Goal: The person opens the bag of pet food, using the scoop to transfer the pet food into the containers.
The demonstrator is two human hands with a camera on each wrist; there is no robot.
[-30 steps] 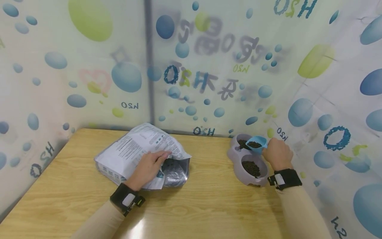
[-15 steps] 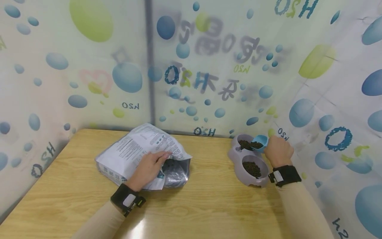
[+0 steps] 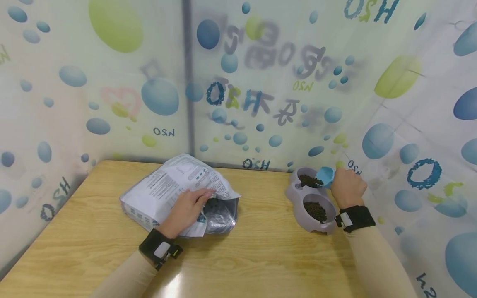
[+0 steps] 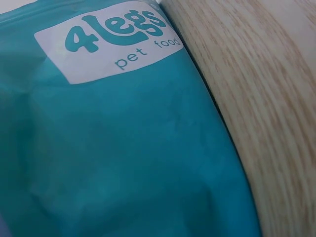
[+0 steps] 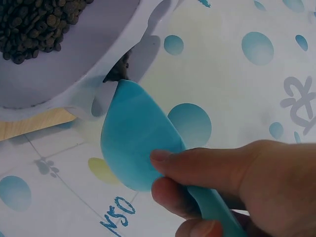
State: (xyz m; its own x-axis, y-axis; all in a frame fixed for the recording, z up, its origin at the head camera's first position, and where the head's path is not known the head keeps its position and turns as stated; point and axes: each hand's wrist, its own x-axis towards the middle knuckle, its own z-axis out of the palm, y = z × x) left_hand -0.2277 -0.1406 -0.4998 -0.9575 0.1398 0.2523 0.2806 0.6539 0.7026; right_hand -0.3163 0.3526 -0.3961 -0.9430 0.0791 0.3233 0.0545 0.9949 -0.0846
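Observation:
My left hand [image 3: 185,211] holds the edge of the open pet food bag [image 3: 160,186], which lies on its side with its silver mouth facing right. The left wrist view shows only the bag's teal side [image 4: 128,143] with a "4Legs pet food" label; the hand is out of that frame. My right hand [image 3: 348,188] grips the handle of a light blue scoop [image 3: 326,176], tipped over the far hollow of a lilac double pet bowl [image 3: 297,203]. Brown kibble [image 3: 314,211] lies in both hollows. In the right wrist view, thumb and fingers wrap the scoop handle [image 5: 217,210].
A wooden table [image 3: 257,256] carries the bag on the left and the bowl on the right. Walls covered with a bubble-patterned sheet [image 3: 238,116] rise behind the table and along both sides. The bowl stands near the right-hand wall.
The scoop, level and full of kibble a second ago, has tilted to the left and its kibble has slid into the far hollow. The left hand and bag stay put.

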